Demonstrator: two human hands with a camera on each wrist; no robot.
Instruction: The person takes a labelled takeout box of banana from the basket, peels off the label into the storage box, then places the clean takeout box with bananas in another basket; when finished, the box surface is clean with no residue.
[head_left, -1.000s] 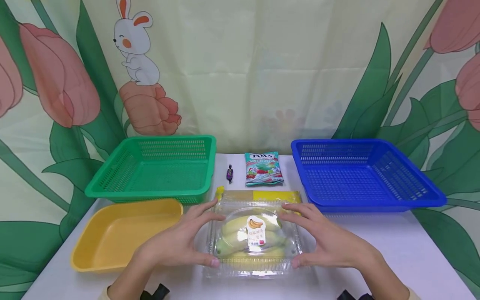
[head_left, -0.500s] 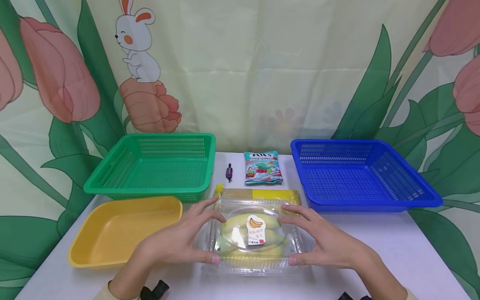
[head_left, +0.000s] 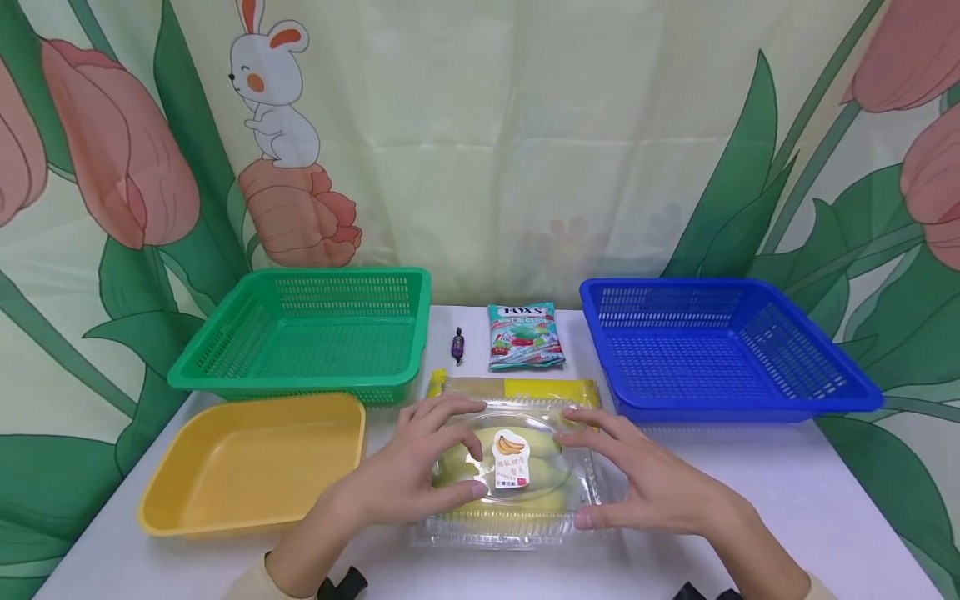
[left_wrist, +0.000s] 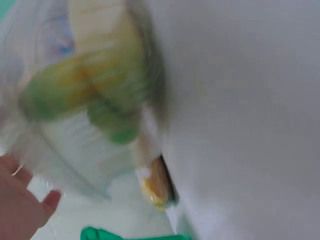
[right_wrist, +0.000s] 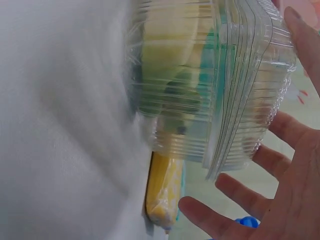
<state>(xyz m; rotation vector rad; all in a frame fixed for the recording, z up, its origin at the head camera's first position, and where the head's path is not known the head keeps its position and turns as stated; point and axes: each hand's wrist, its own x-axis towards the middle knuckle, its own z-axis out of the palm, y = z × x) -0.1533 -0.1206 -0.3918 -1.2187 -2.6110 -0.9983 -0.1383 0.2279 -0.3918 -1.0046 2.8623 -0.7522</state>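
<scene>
A clear plastic clamshell box (head_left: 536, 492) of bananas, with a white label on its lid, stands on the table in the head view. My left hand (head_left: 431, 454) hovers over the left part of the lid, fingers bent and thumb apart from them. In the left wrist view the box is blurred and this hand (left_wrist: 22, 205) shows beside it. Along the box's right side my right hand (head_left: 637, 479) is spread, fingertips near the lid and thumb at the front corner. The right wrist view shows its fingers (right_wrist: 245, 192) spread beside the ridged wall, curled round nothing.
A yellow packet (head_left: 551, 390) lies right behind the box. Farther back are a small purple wrapped candy (head_left: 458, 345) and a teal candy bag (head_left: 525, 337). A green basket (head_left: 300, 390) and a yellow tray (head_left: 251, 525) stand left, a blue basket (head_left: 750, 414) right.
My left hand has moved right, from the box's left side to over its lid, and its fingers bend more. The right hand and the box have stayed nearly still.
</scene>
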